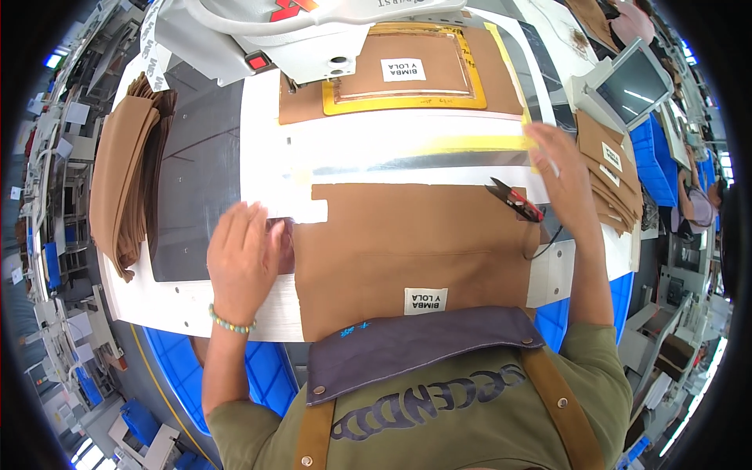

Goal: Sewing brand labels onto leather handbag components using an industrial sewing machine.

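Note:
A flat brown leather-like panel with a white label lies in front of me, its near edge at my apron. My left hand, with a beaded bracelet on the wrist, is beside the panel's left edge, fingers stretched forward near a white paper tab. It holds nothing I can see. On the right, my right hand has its fingers apart, close to the end of a yellow strip. Red-and-black thread snips rest on the panel's upper right part.
A white sewing machine head overhangs a yellow frame on another brown panel. Folded brown pieces stack at left; labelled pieces lie at right, near a small screen. Blue bins stand below the table.

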The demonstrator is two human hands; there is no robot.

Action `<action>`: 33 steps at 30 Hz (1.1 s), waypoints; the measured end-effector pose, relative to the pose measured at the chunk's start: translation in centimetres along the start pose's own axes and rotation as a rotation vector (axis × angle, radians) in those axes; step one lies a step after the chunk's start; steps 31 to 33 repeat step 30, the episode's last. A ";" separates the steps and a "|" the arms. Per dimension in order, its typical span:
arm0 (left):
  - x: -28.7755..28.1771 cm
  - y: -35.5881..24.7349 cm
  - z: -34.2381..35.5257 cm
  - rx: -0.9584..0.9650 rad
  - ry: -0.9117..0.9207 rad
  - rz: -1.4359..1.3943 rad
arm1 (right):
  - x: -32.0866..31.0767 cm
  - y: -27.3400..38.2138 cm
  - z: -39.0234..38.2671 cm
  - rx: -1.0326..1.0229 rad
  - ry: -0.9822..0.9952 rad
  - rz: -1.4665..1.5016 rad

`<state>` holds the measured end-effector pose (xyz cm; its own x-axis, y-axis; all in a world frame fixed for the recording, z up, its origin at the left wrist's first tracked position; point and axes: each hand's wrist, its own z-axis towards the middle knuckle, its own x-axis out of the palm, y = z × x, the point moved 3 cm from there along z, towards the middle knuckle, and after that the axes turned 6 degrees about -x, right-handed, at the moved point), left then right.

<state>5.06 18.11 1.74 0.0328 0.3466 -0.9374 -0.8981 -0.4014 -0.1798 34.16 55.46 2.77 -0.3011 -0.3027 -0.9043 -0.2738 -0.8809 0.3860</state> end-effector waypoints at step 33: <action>6.3 3.0 9.5 0.029 0.173 0.019 | 2.7 -4.4 1.5 -0.049 0.072 -0.314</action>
